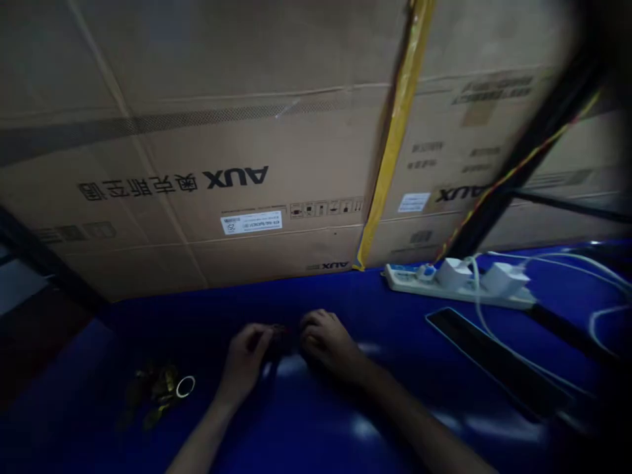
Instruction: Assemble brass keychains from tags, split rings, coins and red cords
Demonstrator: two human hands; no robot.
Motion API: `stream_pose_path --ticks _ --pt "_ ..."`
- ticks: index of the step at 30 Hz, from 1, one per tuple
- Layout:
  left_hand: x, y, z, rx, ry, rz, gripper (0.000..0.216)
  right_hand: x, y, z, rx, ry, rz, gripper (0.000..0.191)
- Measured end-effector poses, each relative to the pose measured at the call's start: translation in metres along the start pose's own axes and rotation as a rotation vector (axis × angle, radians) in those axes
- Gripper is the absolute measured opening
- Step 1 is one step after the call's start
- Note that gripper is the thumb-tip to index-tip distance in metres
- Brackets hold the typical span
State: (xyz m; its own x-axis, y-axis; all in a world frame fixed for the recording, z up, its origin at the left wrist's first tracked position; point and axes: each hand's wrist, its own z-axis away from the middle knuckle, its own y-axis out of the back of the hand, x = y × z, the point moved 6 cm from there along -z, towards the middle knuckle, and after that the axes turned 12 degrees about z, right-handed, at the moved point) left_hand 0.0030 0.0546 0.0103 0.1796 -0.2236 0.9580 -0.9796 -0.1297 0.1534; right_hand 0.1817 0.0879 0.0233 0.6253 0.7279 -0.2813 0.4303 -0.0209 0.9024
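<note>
My left hand is over the blue table, its thumb and forefinger pinched on a small dark object. The object is too dim and blurred to name; a faint red spot shows beside it. Just to the right, my right hand has its fingers curled down close to the same object. Whether those fingers touch it or hold something of their own is hidden. On the left lies a bunch of keys with a bright metal ring.
Large cardboard cartons stand along the table's back edge. At the right are a white power strip with plugged-in chargers, a dark phone and loose white cables. A dark metal post rises behind them.
</note>
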Motion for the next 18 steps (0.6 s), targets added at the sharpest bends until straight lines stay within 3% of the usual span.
stream_pose_path --ticks 3,7,13,18 --pt "0.013 -0.002 0.005 0.045 -0.202 -0.242 0.013 0.003 0.001 0.001 -0.008 -0.025 -0.005 0.011" --pt "0.024 -0.012 0.014 0.015 -0.418 -0.483 0.012 0.000 -0.001 0.002 -0.056 0.022 0.072 0.016" --pt "0.028 -0.015 0.018 0.017 -0.506 -0.608 0.013 -0.001 -0.002 0.000 0.015 0.004 0.037 0.011" --pt "0.036 -0.018 0.023 0.062 -0.571 -0.713 0.013 -0.005 0.005 -0.002 0.180 -0.151 -0.313 0.014"
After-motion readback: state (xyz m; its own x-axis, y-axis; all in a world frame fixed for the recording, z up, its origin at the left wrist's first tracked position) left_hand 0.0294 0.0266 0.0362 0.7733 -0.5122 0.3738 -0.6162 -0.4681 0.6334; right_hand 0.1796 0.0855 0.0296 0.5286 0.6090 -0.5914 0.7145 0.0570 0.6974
